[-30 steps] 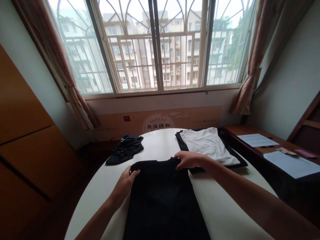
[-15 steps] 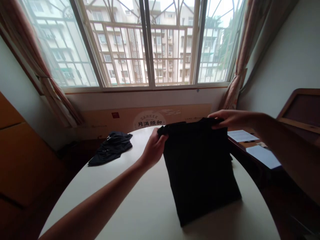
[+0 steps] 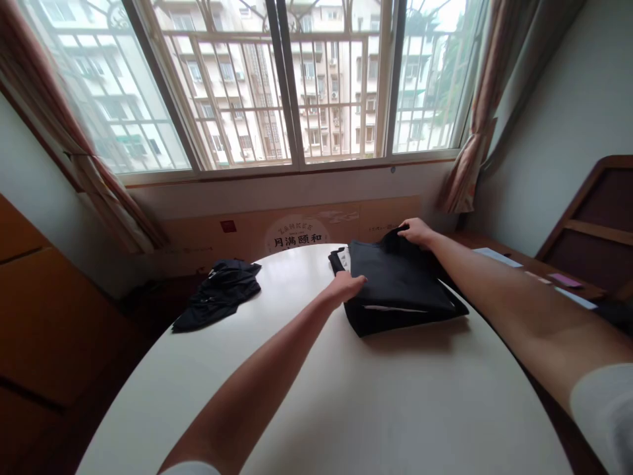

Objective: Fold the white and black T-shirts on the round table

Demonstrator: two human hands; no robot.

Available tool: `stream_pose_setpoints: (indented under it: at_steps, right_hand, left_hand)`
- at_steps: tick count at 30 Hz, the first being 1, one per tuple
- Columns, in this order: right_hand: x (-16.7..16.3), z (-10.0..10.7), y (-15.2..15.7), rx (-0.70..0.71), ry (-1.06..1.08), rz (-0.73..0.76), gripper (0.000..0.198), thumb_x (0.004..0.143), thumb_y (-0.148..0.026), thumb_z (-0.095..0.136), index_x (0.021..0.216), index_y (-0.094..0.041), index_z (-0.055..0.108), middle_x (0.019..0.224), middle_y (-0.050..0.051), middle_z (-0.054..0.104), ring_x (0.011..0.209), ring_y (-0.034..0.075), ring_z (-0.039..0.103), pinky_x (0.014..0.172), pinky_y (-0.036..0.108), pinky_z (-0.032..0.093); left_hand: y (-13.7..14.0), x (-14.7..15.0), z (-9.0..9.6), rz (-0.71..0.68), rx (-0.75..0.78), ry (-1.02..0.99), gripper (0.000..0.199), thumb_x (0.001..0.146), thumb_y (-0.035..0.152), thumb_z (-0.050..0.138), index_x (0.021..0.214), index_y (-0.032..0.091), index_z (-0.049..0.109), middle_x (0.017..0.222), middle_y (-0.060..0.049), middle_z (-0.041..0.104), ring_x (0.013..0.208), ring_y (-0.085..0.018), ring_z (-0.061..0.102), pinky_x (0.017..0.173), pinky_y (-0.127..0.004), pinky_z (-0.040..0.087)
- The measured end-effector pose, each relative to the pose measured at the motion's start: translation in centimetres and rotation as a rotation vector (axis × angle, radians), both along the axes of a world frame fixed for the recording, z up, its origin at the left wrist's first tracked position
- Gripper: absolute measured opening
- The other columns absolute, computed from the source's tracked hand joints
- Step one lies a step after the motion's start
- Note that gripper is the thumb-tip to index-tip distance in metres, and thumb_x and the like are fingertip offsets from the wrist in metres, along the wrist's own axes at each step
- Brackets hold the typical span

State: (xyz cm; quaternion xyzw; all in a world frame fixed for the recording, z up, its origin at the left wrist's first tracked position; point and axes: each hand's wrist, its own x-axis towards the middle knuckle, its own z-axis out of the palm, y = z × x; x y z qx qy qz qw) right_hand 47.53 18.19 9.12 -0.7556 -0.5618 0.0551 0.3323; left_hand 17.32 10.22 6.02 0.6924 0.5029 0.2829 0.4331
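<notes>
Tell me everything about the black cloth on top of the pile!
The black cloth is plain and looks soft, folded mostly flat. It lies on the pile on the white table, white cloth peeking out beneath. The left hand touches its left edge; the right hand pinches its bunched far edge.

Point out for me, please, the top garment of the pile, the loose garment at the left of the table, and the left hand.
Top garment (image 3: 390,274): head view, middle of its upper face.
Loose garment (image 3: 220,293): head view, middle of its rumpled fabric.
Left hand (image 3: 346,288): head view, middle of the hand.
</notes>
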Motion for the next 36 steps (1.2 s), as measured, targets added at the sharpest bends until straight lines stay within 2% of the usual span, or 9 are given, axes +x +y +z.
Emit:
stream_pose_setpoints:
  at_steps: [3,7,10,13,16,22,25,30,36]
  right_hand:
    - [-0.6,-2.6,1.0,0.026,-0.019,-0.03,0.03,0.089,-0.018,0.068,0.116,-0.009,0.077,0.114,0.014,0.078,0.103,0.023,0.071,0.092,0.03,0.054]
    - [-0.1,-2.8,1.8,0.024,-0.062,-0.079,0.036,0.096,-0.025,0.064,0.128,-0.013,0.073,0.131,0.016,0.073,0.117,0.026,0.067,0.102,0.032,0.051]
    - [0.1,-2.5,1.6,-0.026,-0.091,-0.121,0.033,0.099,-0.028,0.062,0.128,-0.017,0.072,0.137,0.015,0.07,0.123,0.027,0.066,0.105,0.035,0.05]
    - [-1.3,-2.7,1.0,-0.094,-0.119,-0.197,0.04,0.099,-0.03,0.062,0.134,-0.013,0.068,0.142,0.023,0.066,0.129,0.035,0.062,0.109,0.048,0.048]
    - [-4.6,-3.2,0.3,-0.124,-0.183,-0.233,0.054,0.098,-0.036,0.063,0.143,-0.006,0.06,0.15,0.032,0.055,0.141,0.045,0.051,0.115,0.063,0.039]
    - [-12.2,-6.0,-2.1,-0.248,-0.358,0.109,0.076,0.106,-0.057,0.04,0.167,-0.013,0.032,0.177,0.021,0.02,0.164,0.037,0.017,0.128,0.068,0.011]
    - [-13.8,-7.8,-3.3,-0.368,-0.318,0.191,0.076,0.109,-0.058,0.028,0.171,-0.015,0.026,0.178,0.017,0.021,0.164,0.035,0.019,0.129,0.068,0.005]
    - [-12.9,-8.9,-3.3,-0.367,-0.292,0.242,0.074,0.11,-0.06,0.023,0.171,-0.019,0.027,0.178,0.014,0.022,0.164,0.031,0.021,0.13,0.064,0.01]
    - [-7.6,-8.2,-3.4,-0.372,-0.306,0.162,0.067,0.112,-0.053,0.019,0.169,-0.02,0.034,0.177,0.014,0.024,0.165,0.029,0.019,0.13,0.062,0.012]
  left_hand:
    - [-2.0,-1.0,-1.5,-0.062,0.021,0.096,0.016,0.08,0.023,0.071,0.067,0.016,0.064,0.067,-0.005,0.06,0.068,-0.02,0.061,0.062,-0.03,0.044]
    - [-4.0,-0.9,-1.3,-0.078,0.087,0.094,0.024,0.08,0.024,0.068,0.059,0.02,0.056,0.055,0.003,0.046,0.059,-0.016,0.049,0.057,-0.029,0.038]
    - [-5.3,-0.5,-1.7,-0.086,0.125,0.031,0.017,0.079,0.022,0.069,0.067,0.019,0.058,0.06,0.003,0.05,0.064,-0.015,0.051,0.06,-0.028,0.04]
    - [-6.0,-0.7,-3.1,-0.052,0.092,0.003,0.01,0.08,0.023,0.071,0.083,0.017,0.063,0.068,0.002,0.057,0.07,-0.017,0.056,0.063,-0.027,0.042]
    - [-6.0,-1.3,-4.6,0.003,0.027,0.026,0.028,0.082,0.026,0.073,0.104,0.014,0.064,0.069,0.002,0.059,0.07,-0.018,0.059,0.062,-0.028,0.041]
    - [-5.7,-2.2,-5.2,-0.07,-0.098,-0.035,0.036,0.079,0.019,0.073,0.113,0.01,0.063,0.061,0.004,0.06,0.059,-0.018,0.059,0.054,-0.027,0.041]
    - [-5.9,-2.3,-5.3,-0.071,-0.103,-0.054,0.03,0.079,0.018,0.073,0.107,0.012,0.065,0.057,0.005,0.059,0.056,-0.016,0.058,0.053,-0.026,0.041]
    - [-6.3,-2.7,-5.9,-0.062,-0.053,-0.003,0.023,0.077,0.021,0.076,0.097,0.014,0.067,0.058,0.004,0.06,0.059,-0.017,0.061,0.054,-0.026,0.041]
    - [-6.8,-3.0,-5.7,-0.045,-0.083,0.038,0.023,0.078,0.024,0.076,0.097,0.015,0.068,0.064,0.0,0.063,0.062,-0.021,0.065,0.054,-0.029,0.044]
